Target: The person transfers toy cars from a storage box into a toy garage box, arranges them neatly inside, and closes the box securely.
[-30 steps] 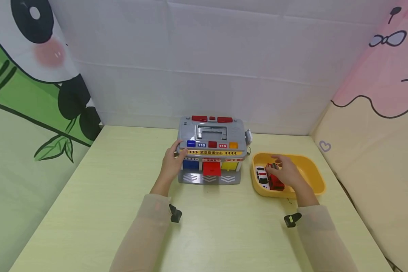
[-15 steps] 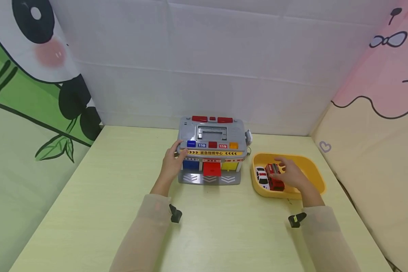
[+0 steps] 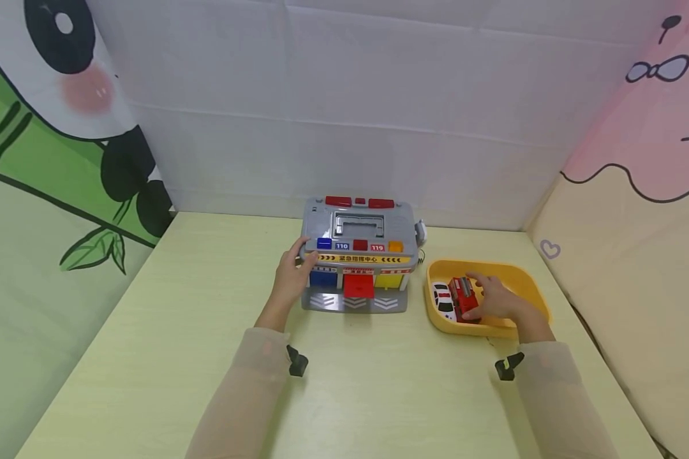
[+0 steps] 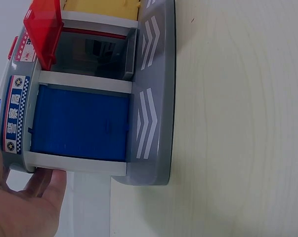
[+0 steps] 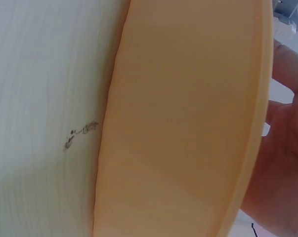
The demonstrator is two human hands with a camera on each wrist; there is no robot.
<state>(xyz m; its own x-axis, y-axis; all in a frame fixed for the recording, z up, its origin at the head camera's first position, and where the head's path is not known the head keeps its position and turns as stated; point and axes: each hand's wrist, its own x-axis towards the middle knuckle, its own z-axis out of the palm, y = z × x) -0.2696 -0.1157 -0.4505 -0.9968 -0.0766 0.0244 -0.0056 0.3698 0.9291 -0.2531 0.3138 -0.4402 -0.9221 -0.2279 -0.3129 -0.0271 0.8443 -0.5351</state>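
Observation:
In the head view my left hand point(image 3: 289, 280) grips the left side of a grey toy emergency station point(image 3: 358, 226). The left wrist view shows fingertips against its side wall and another finger over the upper edge. Its red door point(image 4: 44, 29) stands raised; the blue door point(image 4: 79, 123) and yellow door point(image 3: 388, 280) are down. My right hand point(image 3: 496, 299) is over a yellow tray point(image 3: 525, 274), fingers spread beside a red toy fire truck point(image 3: 463, 294). A white toy police car point(image 3: 443, 299) lies left of the truck. The tray wall hides part of this hand in the right wrist view.
The pale wooden table point(image 3: 379, 389) extends in front of the station and tray. A white cloth wall point(image 3: 350, 127) rises behind, with printed cloth at both sides. A small grey-white part point(image 3: 420, 233) juts from the station's right side.
My right hand has shifted to the right and slightly toward me within the tray, uncovering more of the fire truck. My left hand and the station stay in place.

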